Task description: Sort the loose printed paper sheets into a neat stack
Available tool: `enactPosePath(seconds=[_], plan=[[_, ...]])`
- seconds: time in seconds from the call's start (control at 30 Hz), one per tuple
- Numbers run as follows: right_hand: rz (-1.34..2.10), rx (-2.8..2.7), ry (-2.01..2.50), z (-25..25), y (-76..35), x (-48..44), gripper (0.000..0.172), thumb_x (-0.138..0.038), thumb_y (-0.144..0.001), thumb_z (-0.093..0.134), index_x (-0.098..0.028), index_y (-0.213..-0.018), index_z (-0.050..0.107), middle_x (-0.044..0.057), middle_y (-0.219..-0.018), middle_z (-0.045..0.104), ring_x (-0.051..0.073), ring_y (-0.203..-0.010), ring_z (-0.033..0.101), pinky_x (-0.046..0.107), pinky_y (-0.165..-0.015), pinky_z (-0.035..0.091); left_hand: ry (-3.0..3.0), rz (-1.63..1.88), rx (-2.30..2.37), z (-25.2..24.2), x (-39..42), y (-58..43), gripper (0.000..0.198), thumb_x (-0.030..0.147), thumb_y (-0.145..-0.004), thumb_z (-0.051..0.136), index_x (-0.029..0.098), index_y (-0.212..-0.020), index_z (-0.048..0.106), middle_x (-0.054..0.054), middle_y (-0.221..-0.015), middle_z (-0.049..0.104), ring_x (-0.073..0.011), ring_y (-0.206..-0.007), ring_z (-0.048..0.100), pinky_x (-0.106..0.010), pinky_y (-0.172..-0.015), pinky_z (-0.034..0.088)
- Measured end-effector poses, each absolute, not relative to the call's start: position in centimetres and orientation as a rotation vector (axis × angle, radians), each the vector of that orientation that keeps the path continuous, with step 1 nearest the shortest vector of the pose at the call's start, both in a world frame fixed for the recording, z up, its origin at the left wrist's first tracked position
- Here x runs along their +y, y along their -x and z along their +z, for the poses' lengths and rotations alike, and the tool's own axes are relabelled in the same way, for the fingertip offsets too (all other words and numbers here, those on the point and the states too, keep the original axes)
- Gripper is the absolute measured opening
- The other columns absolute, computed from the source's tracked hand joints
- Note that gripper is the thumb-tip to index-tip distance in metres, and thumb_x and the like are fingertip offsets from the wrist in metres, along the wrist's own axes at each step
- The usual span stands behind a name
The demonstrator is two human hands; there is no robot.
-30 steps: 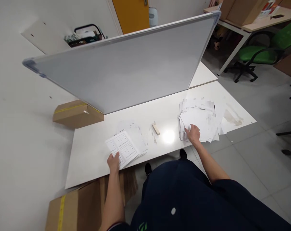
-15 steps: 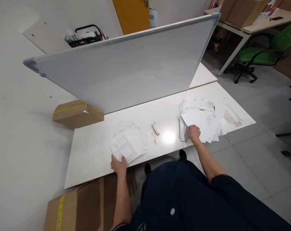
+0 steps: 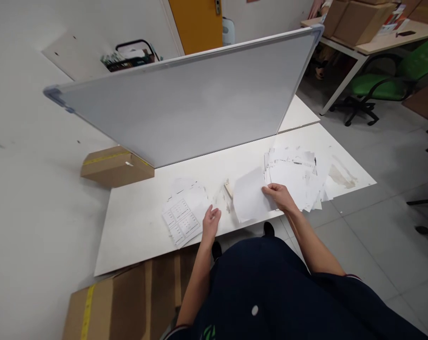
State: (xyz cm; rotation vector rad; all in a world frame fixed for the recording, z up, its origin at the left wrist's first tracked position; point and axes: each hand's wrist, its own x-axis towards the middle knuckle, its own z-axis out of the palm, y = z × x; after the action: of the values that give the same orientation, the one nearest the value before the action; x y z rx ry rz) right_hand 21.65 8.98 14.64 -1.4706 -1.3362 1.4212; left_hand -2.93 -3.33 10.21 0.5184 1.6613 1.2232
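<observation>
Between the thumb and fingers of my right hand (image 3: 278, 194) is the right edge of a sheet of paper (image 3: 251, 196). The sheet is raised and tilted, partly covering a small cream-coloured bar-shaped object (image 3: 228, 190). Just right of it lies a loose, uneven pile of papers (image 3: 298, 177). My left hand (image 3: 211, 219) is empty with its fingers apart, near the right edge of a second paper stack (image 3: 185, 215). The top sheet of that stack carries printed boxes and faces up.
Behind the papers a large whiteboard (image 3: 185, 104) stands on the white table (image 3: 129, 231). One cardboard box (image 3: 118, 167) sits by its left end; another box (image 3: 104, 307) is below the table's front edge. A green chair (image 3: 380, 85) and a desk (image 3: 373, 45) are at far right.
My right hand has lifted a sheet off the right pile and brought it left. My left hand has let go of the printed stack's edge and moved right.
</observation>
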Motion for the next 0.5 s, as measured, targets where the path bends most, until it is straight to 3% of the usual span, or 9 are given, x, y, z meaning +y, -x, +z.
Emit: enactPosePath(seconds=[0.2, 0.33, 0.5], plan=[[1.599, -1.375, 1.380, 16.7, -19.3, 7.3, 0.038, -0.049, -0.058, 0.065, -0.018, -0.054, 0.044, -0.005, -0.048, 0.039, 0.007, -0.045, 0.032, 0.021, -0.043, 0.025, -0.227, 1.242, 1.029, 12.4, -1.4, 1.1, 0.046, 0.052, -0.071, 0.056, 0.015, -0.099, 0.061, -0.010, -0.097, 0.065, -0.0198, -0.090, 0.059, -0.031, -0.078, 0.046], [1.560, -1.432, 1.422, 16.2, -19.1, 7.0, 0.037, -0.050, -0.059, 0.064, -0.018, -0.055, 0.046, -0.005, -0.048, 0.040, 0.007, -0.046, 0.033, 0.021, -0.043, 0.024, -0.180, 1.346, 1.044, 13.0, -1.4, 1.8, 0.034, 0.046, -0.069, 0.061, 0.016, -0.085, 0.062, -0.004, -0.077, 0.067, -0.0145, -0.073, 0.061, -0.030, -0.072, 0.047], [1.417, -1.584, 1.452, 15.2, -18.6, 7.0, 0.038, -0.052, -0.063, 0.059, -0.018, -0.053, 0.044, -0.004, -0.049, 0.038, 0.008, -0.048, 0.032, 0.021, -0.043, 0.023, -0.350, 1.360, 1.145, 13.7, -1.6, 1.8, 0.031, 0.036, -0.064, 0.069, 0.014, -0.083, 0.061, -0.006, -0.084, 0.067, -0.0167, -0.079, 0.061, -0.029, -0.072, 0.046]])
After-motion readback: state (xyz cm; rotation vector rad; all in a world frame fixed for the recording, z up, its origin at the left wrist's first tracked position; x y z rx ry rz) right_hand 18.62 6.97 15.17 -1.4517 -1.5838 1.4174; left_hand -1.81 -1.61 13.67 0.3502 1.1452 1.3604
